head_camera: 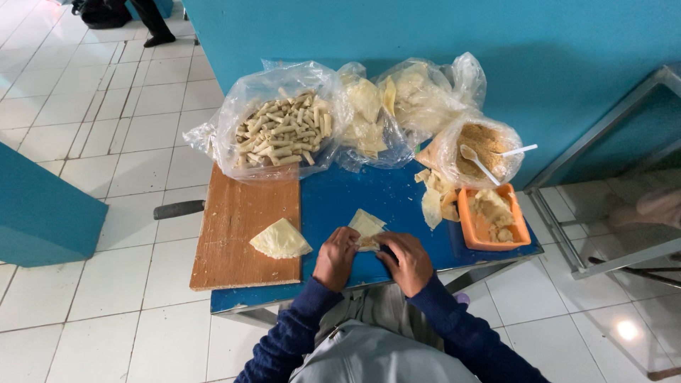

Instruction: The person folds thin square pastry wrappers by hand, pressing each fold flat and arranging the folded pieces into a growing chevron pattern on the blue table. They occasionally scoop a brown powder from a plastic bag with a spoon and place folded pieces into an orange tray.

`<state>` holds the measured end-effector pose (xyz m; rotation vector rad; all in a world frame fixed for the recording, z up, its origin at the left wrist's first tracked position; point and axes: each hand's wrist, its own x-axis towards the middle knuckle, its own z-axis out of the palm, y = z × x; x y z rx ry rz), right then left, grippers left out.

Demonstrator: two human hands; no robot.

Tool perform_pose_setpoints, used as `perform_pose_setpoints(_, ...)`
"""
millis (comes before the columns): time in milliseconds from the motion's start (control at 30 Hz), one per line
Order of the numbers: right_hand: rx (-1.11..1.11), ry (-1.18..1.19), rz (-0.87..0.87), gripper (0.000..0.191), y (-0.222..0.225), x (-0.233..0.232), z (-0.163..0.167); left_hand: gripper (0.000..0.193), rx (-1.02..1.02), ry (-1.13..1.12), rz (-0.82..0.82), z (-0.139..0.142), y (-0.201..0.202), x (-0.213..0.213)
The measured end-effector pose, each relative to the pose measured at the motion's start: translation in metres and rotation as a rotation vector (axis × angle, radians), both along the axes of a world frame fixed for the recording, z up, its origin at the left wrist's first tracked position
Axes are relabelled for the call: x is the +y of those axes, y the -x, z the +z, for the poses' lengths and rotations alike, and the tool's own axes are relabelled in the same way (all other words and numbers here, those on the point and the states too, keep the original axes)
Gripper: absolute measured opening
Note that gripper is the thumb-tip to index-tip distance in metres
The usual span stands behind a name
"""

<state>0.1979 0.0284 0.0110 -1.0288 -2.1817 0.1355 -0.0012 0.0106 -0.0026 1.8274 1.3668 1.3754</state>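
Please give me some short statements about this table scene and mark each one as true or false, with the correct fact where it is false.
1. Both hands, the left hand and the right hand, touch a pale thin pastry wrapper on the blue table top. True.
2. The clear plastic bag of finished pale rolls lies at the near edge of the table. False: it lies at the far side, partly on the wooden cutting board.
3. A folded pale wrapper piece rests on the wooden cutting board. True.
4. The orange rectangular plastic tub stands left of the hands. False: it stands to the right of them.
5. A white plastic spoon sticks in the bag of brown crumbs. True.
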Motion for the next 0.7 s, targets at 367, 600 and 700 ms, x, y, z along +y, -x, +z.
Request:
perform_pose_setpoints(367,-0.027,-0.039,0.022,0.010,0.006,0.021,-0.011,0.026,0.158,-0.098,-0.057,0.005,0.001,-0.004)
perform_pose_setpoints(600,0.014,0.138,0.068,0.007,0.014,0.041,0.003,0.003,0.318,-0.212,0.014,0.009,0.001,0.016)
perform_pose_setpoints(700,0.001,0.077,0.057,0.012,0.017,0.041,0.004,0.007,0.191,-0.063,0.049,0.011,-0.001,0.019)
